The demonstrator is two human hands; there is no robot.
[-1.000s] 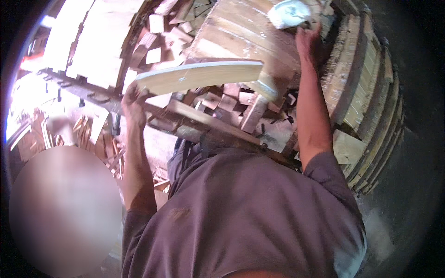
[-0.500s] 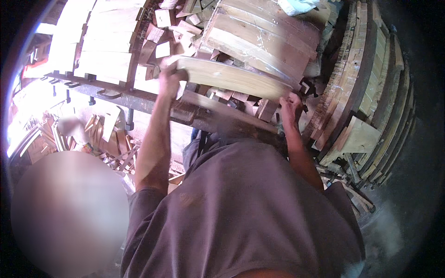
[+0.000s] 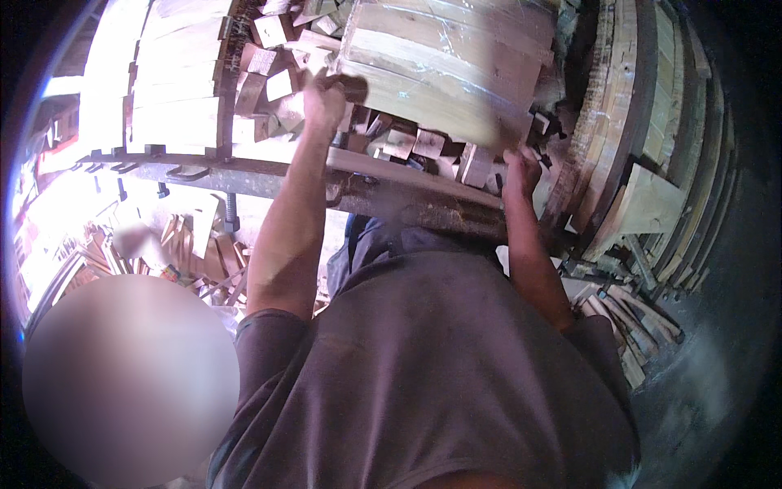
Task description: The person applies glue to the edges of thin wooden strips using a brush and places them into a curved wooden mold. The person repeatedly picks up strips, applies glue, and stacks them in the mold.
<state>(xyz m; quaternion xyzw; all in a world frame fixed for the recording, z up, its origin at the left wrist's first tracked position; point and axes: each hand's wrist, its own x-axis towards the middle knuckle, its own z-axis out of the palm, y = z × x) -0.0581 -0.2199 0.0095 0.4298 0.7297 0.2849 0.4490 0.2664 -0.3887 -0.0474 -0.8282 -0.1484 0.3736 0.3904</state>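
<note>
Head cam shows a pale wooden board (image 3: pixel 415 102) lying along the near edge of a row of planks (image 3: pixel 423 50), stretched out between the two hands. Those planks have squiggly whitish streaks on them, too smeary for me to say if it's writing or just marks. Left hand (image 3: pixel 326 102) is up by the board's left end, fingers curled in, but it's pretty blurry so I can't tell if it's actually gripping the wood. Right hand (image 3: pixel 521 173) is just beside the other end, fingers bent too, and honestly can't tell if it's holding on or not. Loose wood blocks (image 3: pixel 428 143) show on the near side of the board, then a dark metal rail (image 3: pixel 407 201).
</note>
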